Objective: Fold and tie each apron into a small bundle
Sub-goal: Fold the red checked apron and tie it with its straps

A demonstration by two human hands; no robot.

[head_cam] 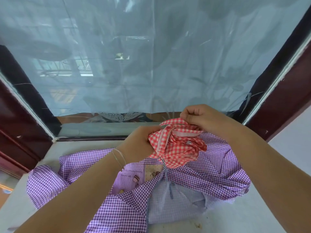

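Bunching red gingham apron (176,147) tight in left hand (139,142) so it stays compact, right hand (200,117) pinching its strap (171,122) taut, probably for tying; purple gingham apron (210,167) waiting underneath.

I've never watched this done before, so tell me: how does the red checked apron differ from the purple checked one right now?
The red checked apron is bunched into a tight wad, while the purple checked apron lies spread loosely on the table. The red one is held up, gripped by the left hand and pinched by the right hand; the purple one lies beneath, untouched by the fingers. Only the purple one shows a printed patch. Both are gingham cloth.
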